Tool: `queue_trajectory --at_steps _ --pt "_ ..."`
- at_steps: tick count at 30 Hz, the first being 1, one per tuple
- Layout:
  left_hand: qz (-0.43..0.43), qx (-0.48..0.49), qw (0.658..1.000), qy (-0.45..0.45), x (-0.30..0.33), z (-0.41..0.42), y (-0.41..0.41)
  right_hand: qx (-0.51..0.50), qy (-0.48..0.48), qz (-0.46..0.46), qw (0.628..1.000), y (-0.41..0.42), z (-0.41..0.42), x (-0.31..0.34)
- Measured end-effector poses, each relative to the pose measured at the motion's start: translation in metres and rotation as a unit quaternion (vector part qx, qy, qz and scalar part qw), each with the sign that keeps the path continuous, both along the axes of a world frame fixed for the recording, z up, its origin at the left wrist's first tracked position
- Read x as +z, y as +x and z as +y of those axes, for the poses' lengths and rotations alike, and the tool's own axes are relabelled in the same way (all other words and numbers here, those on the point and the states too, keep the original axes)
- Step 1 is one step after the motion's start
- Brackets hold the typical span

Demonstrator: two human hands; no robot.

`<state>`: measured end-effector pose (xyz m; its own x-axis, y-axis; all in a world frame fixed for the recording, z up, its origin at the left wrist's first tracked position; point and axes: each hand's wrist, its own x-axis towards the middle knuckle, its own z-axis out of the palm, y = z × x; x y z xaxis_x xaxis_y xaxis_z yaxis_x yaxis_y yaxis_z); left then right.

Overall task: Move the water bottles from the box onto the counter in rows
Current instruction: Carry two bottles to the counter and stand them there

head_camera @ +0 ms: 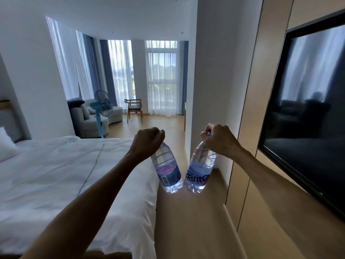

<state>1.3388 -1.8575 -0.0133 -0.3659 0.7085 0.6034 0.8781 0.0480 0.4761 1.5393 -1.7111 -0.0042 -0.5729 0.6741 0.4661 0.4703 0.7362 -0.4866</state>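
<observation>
Head view: mid-carry, left hand (pixel 148 140) and right hand (pixel 217 139) each clenched round a water bottle's neck, left bottle (pixel 167 171) and right bottle (pixel 199 171) at frame centre; next find the counter (not in view).

Single head-worn view, facing forward, slightly down, hands (pixel 183 140) near

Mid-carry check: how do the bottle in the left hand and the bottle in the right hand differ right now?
The left bottle leans with its base toward the right; the right bottle leans the opposite way, so the bases nearly meet. The left bottle's label shows a barcode; the right bottle's shows large lettering. The left bottle hangs over the bed's edge; the right bottle hangs over the floor. Both are clear, hang in the air, and are held at the cap by the left hand and right hand.
</observation>
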Motion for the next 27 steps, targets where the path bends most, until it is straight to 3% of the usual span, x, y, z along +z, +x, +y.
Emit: queue_trajectory --at_steps 15,27 --pt "0.011 -0.024 1.0 -0.014 0.017 0.209 -0.199 -0.027 0.003 0.004 1.0 -0.194 0.198 -0.002" --pt "0.004 -0.006 0.999 -0.032 0.005 0.419 -0.313 -0.005 0.007 0.006 1.0 -0.322 0.422 -0.014"
